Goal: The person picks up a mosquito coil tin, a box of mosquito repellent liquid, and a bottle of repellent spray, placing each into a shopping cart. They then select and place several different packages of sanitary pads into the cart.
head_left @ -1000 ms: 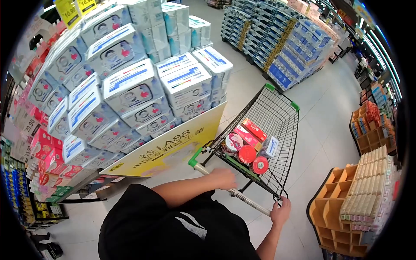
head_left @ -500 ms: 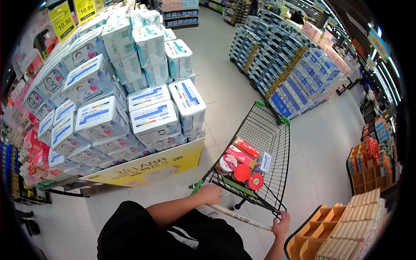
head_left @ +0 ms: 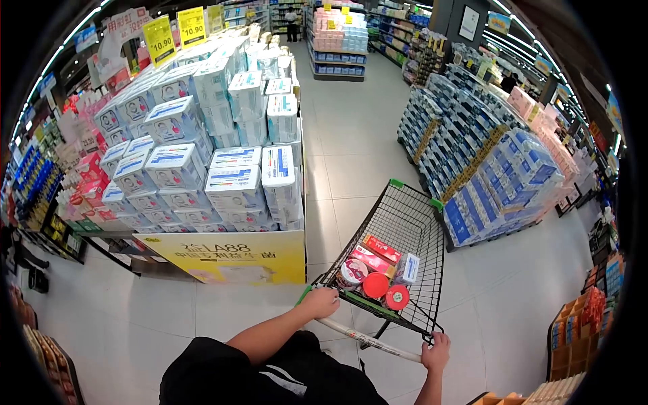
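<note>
My left hand point(head_left: 322, 303) is closed around the left end of the pale handlebar point(head_left: 374, 342) of a shopping cart point(head_left: 426, 217). Farther along the same bar, at its right end, my right hand point(head_left: 437, 350) grips it, with the fingers partly hidden. The black wire basket has green corners. Near its handle end lie a red box point(head_left: 382, 249), a pink box point(head_left: 370, 260), a round tub point(head_left: 354, 271), a red-lidded jar point(head_left: 375, 285), another red-lidded container point(head_left: 397, 297) and a white and blue pack point(head_left: 408, 268).
Stacked white packs point(head_left: 233, 189) rise at the left above a yellow sign board point(head_left: 236, 258). To the right of the cart stands a stack of blue-wrapped packs point(head_left: 466, 209). A tiled aisle point(head_left: 344, 135) runs between them to a shelf island point(head_left: 337, 50). Wooden shelving point(head_left: 565, 354) is at lower right.
The view has tilted up and turned, so more of the far aisle shows and the displays sit lower and farther right. Both hands stay on the cart's handlebar.
</note>
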`<action>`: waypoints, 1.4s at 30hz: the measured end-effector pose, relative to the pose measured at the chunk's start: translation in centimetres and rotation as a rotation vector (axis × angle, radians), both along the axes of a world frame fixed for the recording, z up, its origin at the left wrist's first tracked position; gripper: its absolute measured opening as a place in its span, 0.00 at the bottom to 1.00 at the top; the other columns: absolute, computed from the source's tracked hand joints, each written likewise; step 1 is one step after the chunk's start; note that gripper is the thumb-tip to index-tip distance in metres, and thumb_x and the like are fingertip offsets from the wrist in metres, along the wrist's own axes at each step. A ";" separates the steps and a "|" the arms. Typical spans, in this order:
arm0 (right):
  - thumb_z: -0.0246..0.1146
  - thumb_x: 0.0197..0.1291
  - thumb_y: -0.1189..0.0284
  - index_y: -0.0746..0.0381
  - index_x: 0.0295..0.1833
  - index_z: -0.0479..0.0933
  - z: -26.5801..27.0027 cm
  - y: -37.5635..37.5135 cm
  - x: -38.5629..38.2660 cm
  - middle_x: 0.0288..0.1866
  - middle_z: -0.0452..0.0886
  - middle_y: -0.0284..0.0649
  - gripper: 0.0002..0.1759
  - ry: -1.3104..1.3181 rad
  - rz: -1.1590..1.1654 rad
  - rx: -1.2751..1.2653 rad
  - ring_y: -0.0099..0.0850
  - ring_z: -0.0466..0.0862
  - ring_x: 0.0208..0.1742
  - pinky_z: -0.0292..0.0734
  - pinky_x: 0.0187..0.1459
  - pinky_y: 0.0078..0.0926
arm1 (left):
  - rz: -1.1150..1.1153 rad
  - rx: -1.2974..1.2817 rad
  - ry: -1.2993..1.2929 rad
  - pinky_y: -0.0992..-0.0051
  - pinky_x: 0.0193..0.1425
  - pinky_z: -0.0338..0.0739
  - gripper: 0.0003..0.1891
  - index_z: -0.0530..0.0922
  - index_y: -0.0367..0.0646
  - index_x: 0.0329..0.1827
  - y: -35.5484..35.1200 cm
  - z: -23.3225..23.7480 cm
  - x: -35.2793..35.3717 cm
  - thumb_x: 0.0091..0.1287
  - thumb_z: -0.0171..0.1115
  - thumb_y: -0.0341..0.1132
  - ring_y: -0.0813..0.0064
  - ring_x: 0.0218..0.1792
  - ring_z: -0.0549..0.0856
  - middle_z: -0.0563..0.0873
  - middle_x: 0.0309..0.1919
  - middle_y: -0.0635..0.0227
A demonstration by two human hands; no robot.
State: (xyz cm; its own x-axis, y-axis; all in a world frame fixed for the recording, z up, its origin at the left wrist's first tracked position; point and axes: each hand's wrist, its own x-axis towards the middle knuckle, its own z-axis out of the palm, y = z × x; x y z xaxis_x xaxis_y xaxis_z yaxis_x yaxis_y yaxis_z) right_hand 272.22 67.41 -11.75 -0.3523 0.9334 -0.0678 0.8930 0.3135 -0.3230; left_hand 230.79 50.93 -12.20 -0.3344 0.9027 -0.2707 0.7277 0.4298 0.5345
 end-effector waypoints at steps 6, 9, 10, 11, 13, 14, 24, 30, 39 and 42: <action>0.69 0.57 0.66 0.54 0.61 0.80 1.2 6.3 -1.5 0.65 0.79 0.38 0.24 0.012 0.055 0.030 0.43 0.71 0.74 0.76 0.68 0.46 | 0.082 0.063 -0.005 0.54 0.58 0.81 0.16 0.85 0.40 0.45 3.7 0.5 0.5 0.69 0.59 0.43 0.50 0.51 0.87 0.90 0.44 0.51; 0.69 0.58 0.66 0.54 0.60 0.81 1.6 9.5 -3.8 0.65 0.79 0.37 0.23 0.018 0.048 0.004 0.43 0.72 0.74 0.76 0.68 0.45 | 0.103 0.062 -0.003 0.53 0.56 0.81 0.15 0.85 0.40 0.43 6.0 0.2 -0.6 0.68 0.60 0.43 0.49 0.49 0.88 0.90 0.42 0.50; 0.69 0.58 0.66 0.53 0.60 0.81 1.5 10.6 -4.4 0.65 0.79 0.37 0.23 0.020 0.060 0.008 0.43 0.72 0.74 0.76 0.68 0.45 | 0.096 0.062 -0.008 0.53 0.56 0.81 0.15 0.85 0.40 0.43 6.8 0.2 -0.9 0.68 0.60 0.43 0.49 0.49 0.88 0.90 0.42 0.50; 0.69 0.57 0.66 0.53 0.59 0.82 1.4 11.5 -4.9 0.65 0.80 0.36 0.22 0.022 0.071 0.012 0.42 0.72 0.74 0.76 0.68 0.44 | 0.137 0.059 -0.026 0.53 0.55 0.82 0.14 0.84 0.40 0.42 7.5 0.2 -1.2 0.68 0.61 0.43 0.49 0.47 0.88 0.90 0.40 0.49; 0.69 0.57 0.66 0.52 0.59 0.82 1.5 13.8 -6.0 0.65 0.80 0.36 0.22 0.010 0.091 0.005 0.42 0.72 0.73 0.76 0.68 0.44 | 0.178 0.040 -0.066 0.52 0.54 0.82 0.14 0.84 0.39 0.41 8.5 0.4 -2.2 0.68 0.61 0.43 0.48 0.46 0.88 0.90 0.39 0.49; 0.69 0.57 0.67 0.52 0.59 0.82 1.1 15.1 -6.7 0.65 0.80 0.36 0.22 0.023 0.115 0.017 0.42 0.73 0.73 0.76 0.68 0.43 | 0.190 0.048 -0.073 0.52 0.53 0.82 0.15 0.84 0.39 0.42 9.2 0.0 -2.7 0.68 0.61 0.43 0.47 0.45 0.88 0.90 0.38 0.49; 0.69 0.56 0.69 0.49 0.59 0.82 1.9 26.4 -16.0 0.66 0.81 0.34 0.23 -0.011 0.136 -0.109 0.43 0.75 0.71 0.78 0.65 0.45 | 0.318 0.023 -0.119 0.51 0.52 0.83 0.16 0.83 0.38 0.43 16.8 0.0 -8.3 0.69 0.61 0.44 0.47 0.47 0.88 0.89 0.43 0.51; 0.70 0.56 0.69 0.46 0.63 0.81 -0.4 34.0 -20.8 0.70 0.79 0.32 0.26 -0.029 0.268 -0.114 0.41 0.77 0.70 0.78 0.66 0.44 | 0.370 0.290 0.106 0.50 0.47 0.83 0.11 0.81 0.40 0.40 21.3 0.1 -11.0 0.68 0.61 0.40 0.50 0.42 0.88 0.87 0.38 0.55; 0.69 0.57 0.69 0.51 0.67 0.80 -1.6 42.7 -30.2 0.71 0.78 0.41 0.29 -0.065 0.386 -0.151 0.47 0.76 0.70 0.74 0.70 0.44 | 0.462 0.123 0.077 0.50 0.49 0.84 0.14 0.83 0.41 0.41 27.7 1.3 -14.7 0.69 0.58 0.44 0.50 0.43 0.89 0.89 0.40 0.54; 0.70 0.56 0.67 0.55 0.67 0.79 -1.0 45.1 -32.9 0.68 0.79 0.47 0.30 -0.075 0.424 -0.125 0.51 0.78 0.67 0.73 0.70 0.45 | 0.465 -0.002 0.046 0.50 0.52 0.84 0.16 0.84 0.42 0.43 29.9 1.6 -17.3 0.70 0.58 0.46 0.49 0.46 0.89 0.90 0.44 0.55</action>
